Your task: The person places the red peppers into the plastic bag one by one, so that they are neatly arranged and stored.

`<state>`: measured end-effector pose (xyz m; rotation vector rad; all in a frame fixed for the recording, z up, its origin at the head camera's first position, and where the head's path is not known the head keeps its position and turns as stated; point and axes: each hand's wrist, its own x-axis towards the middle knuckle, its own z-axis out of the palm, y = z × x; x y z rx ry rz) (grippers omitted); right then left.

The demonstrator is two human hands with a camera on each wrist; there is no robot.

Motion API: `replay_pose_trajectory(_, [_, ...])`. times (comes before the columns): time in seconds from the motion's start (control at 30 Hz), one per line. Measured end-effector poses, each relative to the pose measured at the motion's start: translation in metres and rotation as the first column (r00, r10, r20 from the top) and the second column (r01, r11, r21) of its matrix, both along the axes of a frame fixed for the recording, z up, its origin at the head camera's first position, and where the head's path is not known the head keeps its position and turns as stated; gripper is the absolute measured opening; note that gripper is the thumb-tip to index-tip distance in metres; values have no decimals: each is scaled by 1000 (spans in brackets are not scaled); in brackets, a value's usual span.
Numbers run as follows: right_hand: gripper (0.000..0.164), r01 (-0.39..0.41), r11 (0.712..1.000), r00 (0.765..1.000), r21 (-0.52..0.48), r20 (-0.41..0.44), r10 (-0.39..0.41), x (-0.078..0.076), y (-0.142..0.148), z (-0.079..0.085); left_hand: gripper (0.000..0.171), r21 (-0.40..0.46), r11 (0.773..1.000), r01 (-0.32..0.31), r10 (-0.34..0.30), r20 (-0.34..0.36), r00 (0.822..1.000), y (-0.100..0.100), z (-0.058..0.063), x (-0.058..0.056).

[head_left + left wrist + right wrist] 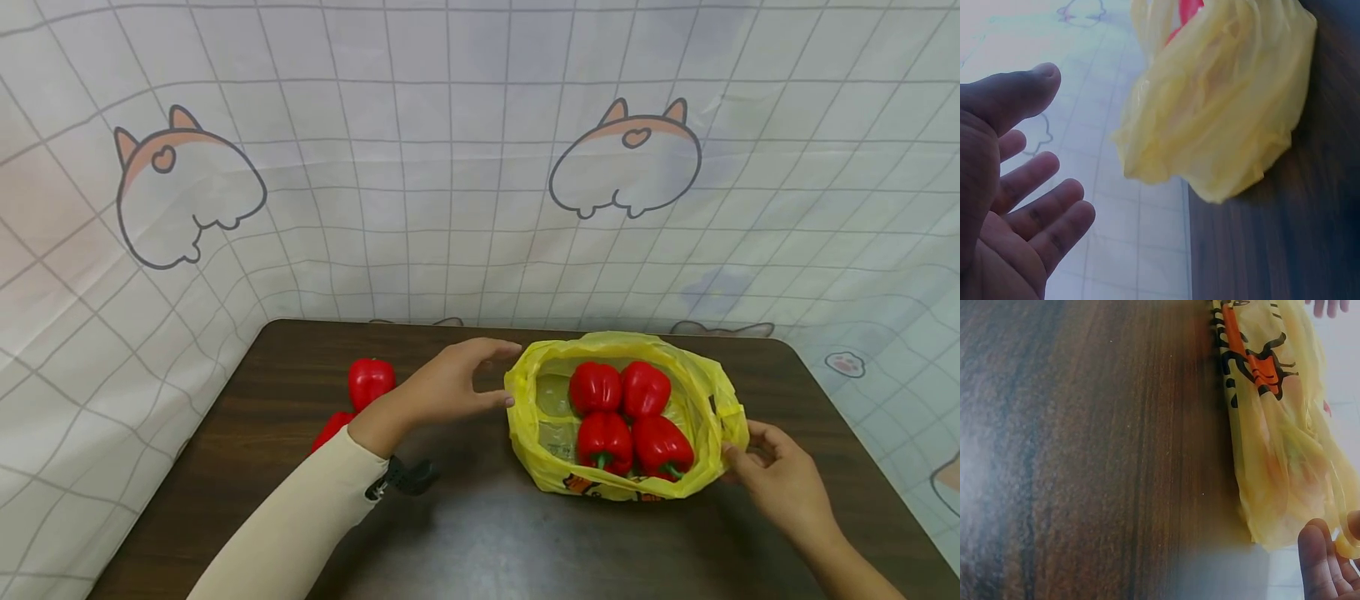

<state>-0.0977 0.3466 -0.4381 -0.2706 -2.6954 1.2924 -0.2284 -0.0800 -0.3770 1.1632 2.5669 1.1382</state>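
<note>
A yellow plastic bag (551, 475) stands on the table with its mouth spread wide, and several red bell peppers (596, 387) lie inside it. My right hand (787, 479) pinches the bag's rim at the right end; in the right wrist view the thumb (1315, 556) lies against the thin yellow film. By the opposite end is my left hand (442, 383), its thumb and fingers spread and holding nothing. The left wrist view shows a gap between that hand and the bag (1229, 112). Beyond the left forearm sits a red bell pepper (371, 382), and another (330, 431) is partly covered by the sleeve.
The dark wood-grain table (480, 533) carries everything. Behind it hangs a white gridded cloth (450, 208) with cartoon animal drawings, which also runs down both sides. A black device (412, 477) is strapped at the left wrist.
</note>
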Motion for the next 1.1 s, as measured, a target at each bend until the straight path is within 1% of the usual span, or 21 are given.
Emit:
replay_pose_trajectory(0.2, [53, 1, 1000, 1000, 3, 2, -1, 0, 0, 1, 68, -53, 997, -53, 52, -28, 998, -20, -2, 5])
replay_pose_trajectory(0.3, [53, 2, 1000, 1000, 9, 2, -2, 0, 1, 1, 69, -61, 995, -76, 75, -21, 997, -30, -4, 8])
replay_pose_trajectory(0.5, [55, 2, 1000, 1000, 12, 4, -2, 1, 2, 0, 70, -66, 993, -101, 99, -22, 995, -49, -9, 13])
replay_pose_trajectory(0.63, [55, 4, 1000, 1000, 15, 2, -5, 1, 2, 0, 71, -76, 989, -130, 130, 4, 991, -63, -9, 18])
replay_pose_trajectory(0.87, [54, 5, 1000, 1000, -3, -8, -5, 2, 2, -2, 73, -49, 985, -164, 167, 73, 983, -89, -6, 28])
replay_pose_trajectory(1.1, [52, -6, 999, 1000, -34, -22, 6, 1, 3, -3, 71, -66, 980, -190, 195, 85, 977, -114, -10, 31])
